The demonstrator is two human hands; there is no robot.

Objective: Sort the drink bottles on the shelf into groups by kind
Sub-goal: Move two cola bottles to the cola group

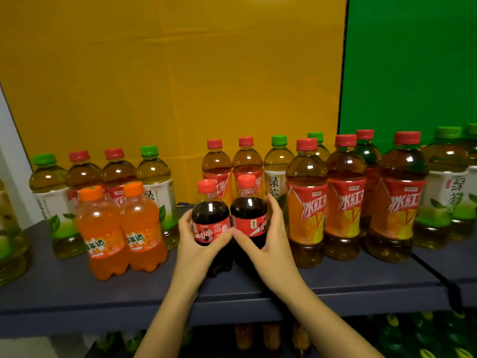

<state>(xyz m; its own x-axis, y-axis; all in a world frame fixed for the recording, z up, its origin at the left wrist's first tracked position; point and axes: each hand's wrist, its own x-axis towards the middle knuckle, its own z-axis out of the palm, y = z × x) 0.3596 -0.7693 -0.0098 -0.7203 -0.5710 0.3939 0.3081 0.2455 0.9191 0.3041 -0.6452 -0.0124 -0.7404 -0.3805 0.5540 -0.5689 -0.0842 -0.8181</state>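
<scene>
Two small cola bottles stand side by side at the middle of the dark shelf (64, 293). My left hand (197, 244) grips the left cola bottle (210, 215) and my right hand (268, 241) grips the right cola bottle (247, 210); my thumbs meet in front between them. Two orange soda bottles (121, 228) stand together to the left. Three red-label iced tea bottles (346, 202) stand in a row to the right. Green tea bottles (51, 200) and more iced tea bottles (232, 164) stand mixed along the back.
A yellow panel (167, 73) and a green panel (413, 68) form the back wall. Green tea bottles (444, 192) crowd the far right, another stands at the far left edge (7, 233). A lower shelf holds more bottles (258, 334).
</scene>
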